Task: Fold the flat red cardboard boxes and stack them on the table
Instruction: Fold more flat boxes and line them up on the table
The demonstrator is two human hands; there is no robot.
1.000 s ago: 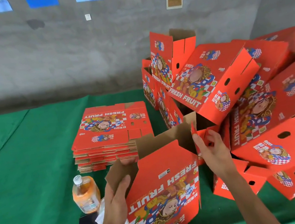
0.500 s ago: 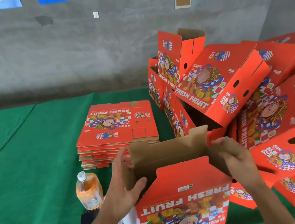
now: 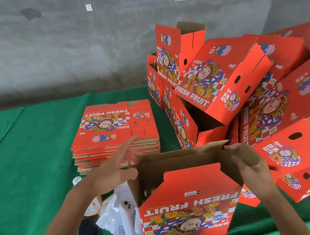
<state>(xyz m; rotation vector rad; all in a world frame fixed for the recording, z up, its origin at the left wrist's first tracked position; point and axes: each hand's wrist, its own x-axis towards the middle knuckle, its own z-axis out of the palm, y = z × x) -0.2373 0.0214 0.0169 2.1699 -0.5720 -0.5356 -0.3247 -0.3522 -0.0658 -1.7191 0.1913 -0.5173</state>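
Box stands between hands: left hand spread beside it, right hand gripping its flap.

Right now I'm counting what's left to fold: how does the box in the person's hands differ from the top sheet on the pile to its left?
The box in hand is opened into a standing tube showing its brown inside; the top sheet lies flat, red face up. The right hand grips the box's flap, while nothing touches the sheet. Both carry the same FRESH FRUIT cartoon print.
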